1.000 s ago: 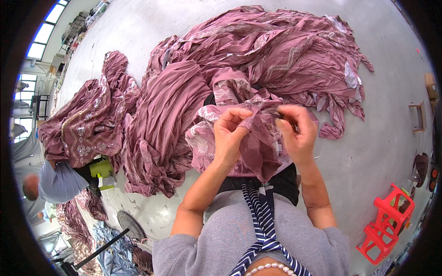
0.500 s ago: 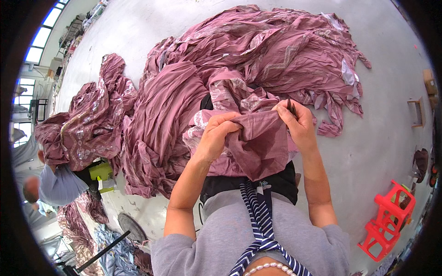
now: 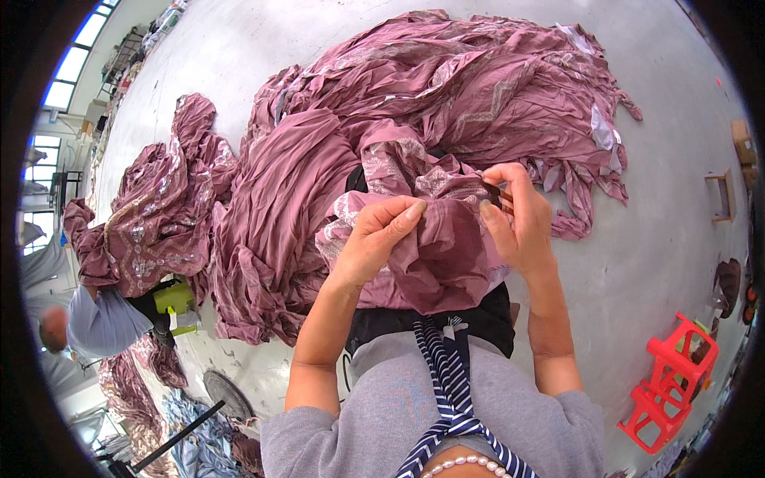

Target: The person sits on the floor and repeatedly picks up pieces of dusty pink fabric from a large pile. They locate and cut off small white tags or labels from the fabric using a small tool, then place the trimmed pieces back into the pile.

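Note:
A piece of dusky pink cloth [image 3: 450,259] hangs over my lap, its upper edge pinched between the thumb and fingers of my left hand [image 3: 378,239]. Beside the cloth's right edge is my right hand [image 3: 522,223], its thumb and forefinger apart. Small dark thread snips [image 3: 498,193] lie in that hand's curled fingers, mostly hidden by them. Whether the right thumb touches the cloth, I cannot tell. Beyond my hands spreads a big heap of the same pink patterned fabric [image 3: 462,88], which runs down to my left.
Another person's sleeve [image 3: 103,323] shows at the left, next to more pink fabric [image 3: 163,215]. Red plastic stools [image 3: 673,374] stand on the grey floor at the right. A black pole [image 3: 179,434] juts in at lower left, near light blue cloth [image 3: 199,430].
My right hand has let go of the cloth's corner, its thumb and forefinger spreading apart. The cloth's right side has sagged. My left hand still pinches the edge, its thumb now extended.

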### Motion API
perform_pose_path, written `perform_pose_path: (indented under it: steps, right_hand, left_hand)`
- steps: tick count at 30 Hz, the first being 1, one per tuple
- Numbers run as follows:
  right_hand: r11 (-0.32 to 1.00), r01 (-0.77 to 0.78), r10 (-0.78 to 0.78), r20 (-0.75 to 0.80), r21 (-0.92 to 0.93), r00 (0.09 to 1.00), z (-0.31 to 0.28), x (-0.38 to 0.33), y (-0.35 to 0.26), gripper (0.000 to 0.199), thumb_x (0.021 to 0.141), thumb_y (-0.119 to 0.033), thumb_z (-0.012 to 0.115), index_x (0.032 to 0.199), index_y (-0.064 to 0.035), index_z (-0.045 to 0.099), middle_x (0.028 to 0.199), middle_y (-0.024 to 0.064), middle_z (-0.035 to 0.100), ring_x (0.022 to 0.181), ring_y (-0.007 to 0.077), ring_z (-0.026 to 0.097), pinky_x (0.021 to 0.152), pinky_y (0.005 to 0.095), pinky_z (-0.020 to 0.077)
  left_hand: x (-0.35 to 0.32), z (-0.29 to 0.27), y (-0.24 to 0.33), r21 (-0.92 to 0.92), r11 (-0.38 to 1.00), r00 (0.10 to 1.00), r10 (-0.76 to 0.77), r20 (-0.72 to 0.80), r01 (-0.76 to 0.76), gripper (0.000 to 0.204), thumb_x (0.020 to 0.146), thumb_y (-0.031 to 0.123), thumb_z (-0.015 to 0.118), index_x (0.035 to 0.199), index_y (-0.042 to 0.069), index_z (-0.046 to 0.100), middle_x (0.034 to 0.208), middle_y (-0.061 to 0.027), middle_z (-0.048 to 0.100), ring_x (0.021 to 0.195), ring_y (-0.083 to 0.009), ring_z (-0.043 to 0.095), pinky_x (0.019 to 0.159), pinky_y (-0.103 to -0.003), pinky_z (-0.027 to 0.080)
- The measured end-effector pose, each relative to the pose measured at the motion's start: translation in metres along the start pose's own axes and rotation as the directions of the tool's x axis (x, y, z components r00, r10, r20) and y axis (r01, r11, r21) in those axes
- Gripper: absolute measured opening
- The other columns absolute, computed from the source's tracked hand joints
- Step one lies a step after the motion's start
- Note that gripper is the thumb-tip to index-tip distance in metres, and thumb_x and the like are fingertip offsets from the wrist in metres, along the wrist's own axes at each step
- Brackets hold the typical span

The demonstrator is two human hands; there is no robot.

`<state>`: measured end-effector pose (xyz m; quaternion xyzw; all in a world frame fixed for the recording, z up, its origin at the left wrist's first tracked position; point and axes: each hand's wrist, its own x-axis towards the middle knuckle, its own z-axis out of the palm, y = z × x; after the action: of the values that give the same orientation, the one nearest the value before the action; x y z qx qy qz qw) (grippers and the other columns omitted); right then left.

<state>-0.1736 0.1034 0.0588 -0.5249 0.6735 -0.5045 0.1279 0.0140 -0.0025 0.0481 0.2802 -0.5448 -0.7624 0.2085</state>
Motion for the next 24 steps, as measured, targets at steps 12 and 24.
perform_pose_path:
  steps: [12, 24]
  right_hand:
    - [1.000, 0.019, -0.018, 0.179, -0.006, 0.984, -0.012, -0.008, -0.013, 0.024, 0.081, -0.019, 0.071, 0.094, -0.0042, 0.058, 0.072, 0.0094, 0.061, 0.060, 0.0221, 0.061, 0.054, 0.0312, 0.0476]
    - [0.977, 0.203, -0.192, 0.163, -0.058, 0.968, -0.006, -0.003, -0.010, 0.027, 0.078, -0.023, 0.073, 0.093, -0.0047, 0.058, 0.076, 0.0087, 0.062, 0.065, 0.0269, 0.062, 0.056, 0.0350, 0.0475]
  left_hand:
    - [-0.002, 0.007, 0.008, 0.151, 0.988, 0.996, -0.033, 0.077, 0.021, 0.027, 0.099, 0.022, 0.051, 0.108, -0.001, 0.061, 0.074, 0.0099, 0.047, 0.067, 0.0012, 0.038, 0.056, -0.015, 0.032]
    - [-0.001, 0.006, 0.009, 0.126, 0.989, 0.992, -0.084, 0.093, 0.072, 0.023, 0.098, 0.020, 0.053, 0.105, 0.000, 0.064, 0.080, 0.0099, 0.052, 0.072, 0.0010, 0.041, 0.061, -0.014, 0.033]
